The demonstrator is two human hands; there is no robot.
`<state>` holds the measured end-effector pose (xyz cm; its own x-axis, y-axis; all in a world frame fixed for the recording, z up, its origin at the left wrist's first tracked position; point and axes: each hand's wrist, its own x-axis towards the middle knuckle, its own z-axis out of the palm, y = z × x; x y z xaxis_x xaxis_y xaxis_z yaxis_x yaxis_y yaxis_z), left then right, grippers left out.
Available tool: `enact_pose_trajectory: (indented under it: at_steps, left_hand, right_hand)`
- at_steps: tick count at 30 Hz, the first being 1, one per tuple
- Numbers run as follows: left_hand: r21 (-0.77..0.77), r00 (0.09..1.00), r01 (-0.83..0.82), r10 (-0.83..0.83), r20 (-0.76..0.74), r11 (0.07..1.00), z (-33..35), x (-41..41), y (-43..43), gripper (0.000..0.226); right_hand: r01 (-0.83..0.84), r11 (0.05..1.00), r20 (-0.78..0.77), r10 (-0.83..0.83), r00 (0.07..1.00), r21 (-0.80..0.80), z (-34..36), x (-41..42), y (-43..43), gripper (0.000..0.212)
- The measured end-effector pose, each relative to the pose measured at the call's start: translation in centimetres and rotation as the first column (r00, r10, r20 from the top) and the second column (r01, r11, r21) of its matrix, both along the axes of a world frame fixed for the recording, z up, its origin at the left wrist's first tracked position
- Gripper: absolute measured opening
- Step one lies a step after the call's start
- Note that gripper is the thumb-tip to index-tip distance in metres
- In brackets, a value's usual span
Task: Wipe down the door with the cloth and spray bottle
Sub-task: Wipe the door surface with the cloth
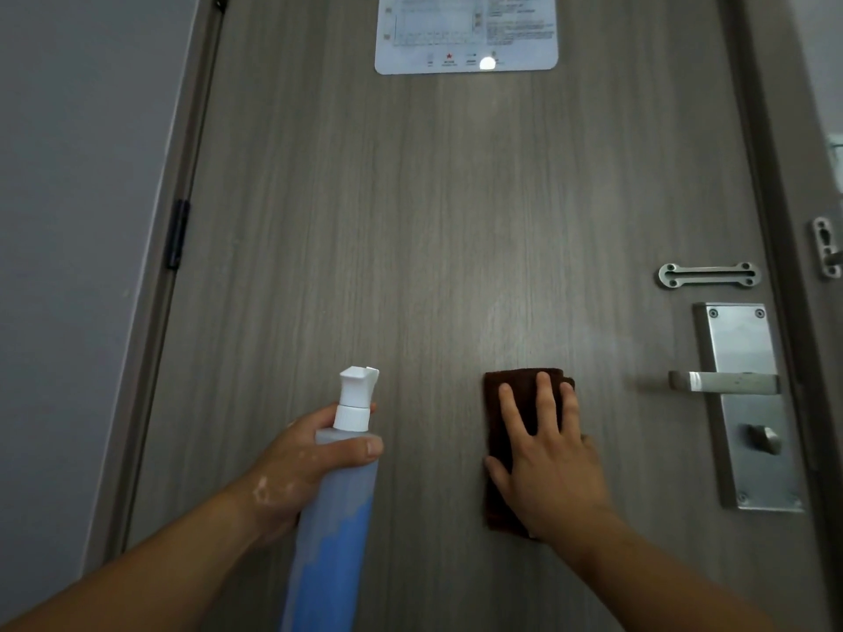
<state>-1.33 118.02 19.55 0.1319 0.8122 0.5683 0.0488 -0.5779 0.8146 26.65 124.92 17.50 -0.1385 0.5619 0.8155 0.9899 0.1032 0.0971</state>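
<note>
A grey wood-grain door (433,230) fills the view. My left hand (301,463) grips a clear spray bottle (333,531) with blue liquid and a white nozzle, its nozzle pointing up and towards the door. My right hand (547,453) lies flat with spread fingers on a folded dark brown cloth (499,449), pressing it against the door at about handle height, left of the lever.
A steel lock plate with lever handle (725,383) and thumb-turn sits at the right. Above it is a metal door guard (709,275). A laminated notice (465,34) hangs at the top. The black hinge (175,234) and frame run down the left.
</note>
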Motion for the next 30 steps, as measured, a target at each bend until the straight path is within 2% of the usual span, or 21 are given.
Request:
enact_pose_trajectory:
  at_steps: [2, 6, 9, 12, 15, 19, 23, 30]
  left_hand:
    - [0.003, 1.0, 0.004, -0.004, 0.005, 1.0, 0.1, 0.0, 0.0, 0.09]
    - [0.006, 1.0, 0.011, -0.011, 0.012, 1.0, 0.1, 0.1, -0.2, 0.091]
    - [0.006, 1.0, 0.023, -0.023, 0.015, 1.0, 0.1, 0.3, -0.3, 0.09]
    - [-0.012, 0.998, 0.047, -0.046, 0.032, 0.999, 0.4, 0.7, -0.4, 0.09]
    - [-0.055, 0.997, 0.072, -0.07, 0.043, 0.996, 1.9, 1.1, -0.5, 0.091]
    - [-0.081, 0.996, 0.06, -0.055, 0.066, 0.995, 6.3, 2.2, -0.9, 0.1]
    - [-0.143, 0.997, 0.051, -0.042, 0.065, 0.988, 11.8, 3.2, -1.6, 0.095]
    - [-0.217, 0.994, 0.104, -0.096, 0.046, 0.971, 25.3, 5.5, -5.7, 0.085]
  right_hand:
    - [-0.003, 1.0, -0.007, 0.003, 1.0, -0.024, 0.4, -0.1, -0.7, 0.089]
    - [0.03, 0.999, -0.069, -0.027, 0.997, 0.041, -0.1, -0.8, 0.0, 0.096]
    - [-0.012, 0.999, -0.121, 0.017, 0.993, 0.042, -0.4, -0.1, 0.7, 0.098]
    - [-0.074, 0.995, -0.107, 0.081, 0.991, 0.069, -0.3, 0.2, 0.9, 0.096]
    - [-0.125, 0.992, -0.112, 0.127, 0.986, 0.02, 0.6, 0.8, 0.6, 0.092]
    - [-0.251, 0.965, -0.115, 0.242, 0.963, -0.072, 3.0, 1.9, -1.6, 0.082]
    - [-0.326, 0.936, -0.173, 0.302, 0.937, -0.134, 7.1, 2.8, -5.2, 0.077]
    - [-0.384, 0.913, -0.255, 0.343, 0.904, -0.137, 21.4, 3.0, -12.9, 0.077]
